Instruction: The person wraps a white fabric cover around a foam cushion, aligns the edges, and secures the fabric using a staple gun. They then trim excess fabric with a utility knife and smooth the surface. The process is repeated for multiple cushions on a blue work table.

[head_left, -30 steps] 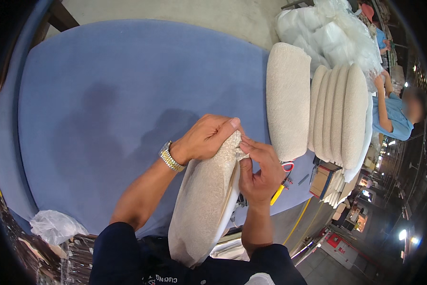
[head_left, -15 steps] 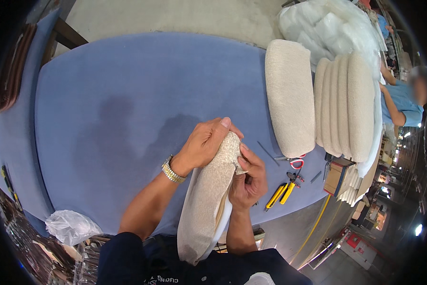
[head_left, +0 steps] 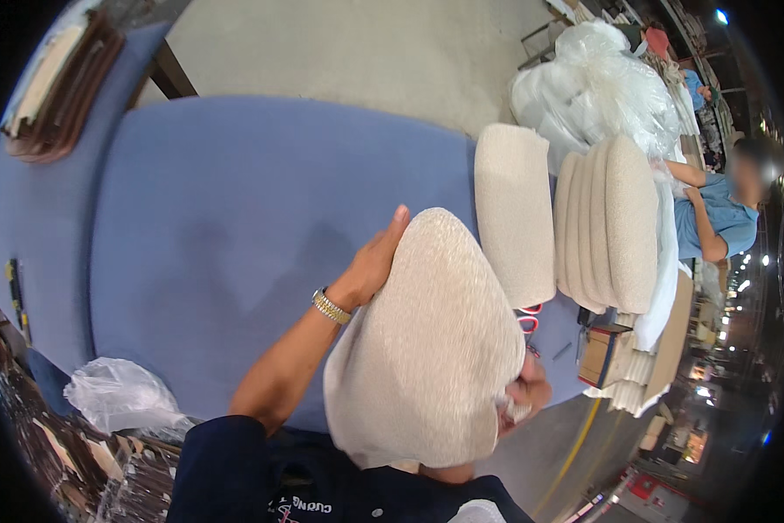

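Note:
A beige fabric-covered cushion (head_left: 435,340), rounded at its far end, is held upright over the near part of the blue table, broad face in view. Against its left upper edge lies my left hand (head_left: 377,263), thumb pointing up along the side and the other fingers mostly hidden behind it. My right hand (head_left: 531,390) is closed on the lower right edge, slightly blurred, with a bit of pale material between its fingers. The cushion hides most of my right forearm. Red-handled scissors (head_left: 529,321) lie just beyond the right edge.
Another beige cushion (head_left: 514,218) lies at the right of the blue padded table (head_left: 261,166), next to a row of several more (head_left: 627,227). Clear plastic bags (head_left: 592,87) are heaped behind. A plastic bag (head_left: 117,397) sits front left. A person in blue (head_left: 714,218) stands far right.
The cushion has turned from edge-on to broad face in view. My right hand has moved from its far end down to the lower right edge. The yellow-handled tools are now hidden behind it.

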`<state>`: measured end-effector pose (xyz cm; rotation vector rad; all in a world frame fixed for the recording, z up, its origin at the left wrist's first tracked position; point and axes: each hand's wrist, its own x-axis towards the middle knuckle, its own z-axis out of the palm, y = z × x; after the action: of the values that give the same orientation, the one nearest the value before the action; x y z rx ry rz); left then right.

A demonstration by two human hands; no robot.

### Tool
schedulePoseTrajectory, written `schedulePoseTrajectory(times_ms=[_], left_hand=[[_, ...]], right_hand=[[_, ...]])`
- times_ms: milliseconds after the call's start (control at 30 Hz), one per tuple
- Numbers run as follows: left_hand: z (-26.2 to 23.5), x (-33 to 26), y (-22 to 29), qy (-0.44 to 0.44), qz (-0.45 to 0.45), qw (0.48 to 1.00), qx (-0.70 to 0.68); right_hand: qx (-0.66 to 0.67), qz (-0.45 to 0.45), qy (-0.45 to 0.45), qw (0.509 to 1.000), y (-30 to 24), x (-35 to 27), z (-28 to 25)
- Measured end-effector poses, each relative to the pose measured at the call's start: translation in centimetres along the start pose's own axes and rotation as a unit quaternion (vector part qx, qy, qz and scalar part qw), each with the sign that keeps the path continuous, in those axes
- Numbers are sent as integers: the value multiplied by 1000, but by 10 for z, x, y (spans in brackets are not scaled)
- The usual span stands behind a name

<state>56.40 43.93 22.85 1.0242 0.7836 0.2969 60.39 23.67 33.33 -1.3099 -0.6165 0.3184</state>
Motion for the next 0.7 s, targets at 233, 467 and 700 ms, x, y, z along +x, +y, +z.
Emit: schedulePoseTrajectory(times_ms=[233,467,700], left_hand=[[-24,-75,106,-153,150,977,18],[-22,-150,148,-266,247,930,63],[21,-144,48,-68,299,950,-66]], right_hand=[[104,-249,-52,962,-19,-70,55],[25,-299,-173,938,-39,-109,47],[-9,-287,-7,958,-26,-54,56]])
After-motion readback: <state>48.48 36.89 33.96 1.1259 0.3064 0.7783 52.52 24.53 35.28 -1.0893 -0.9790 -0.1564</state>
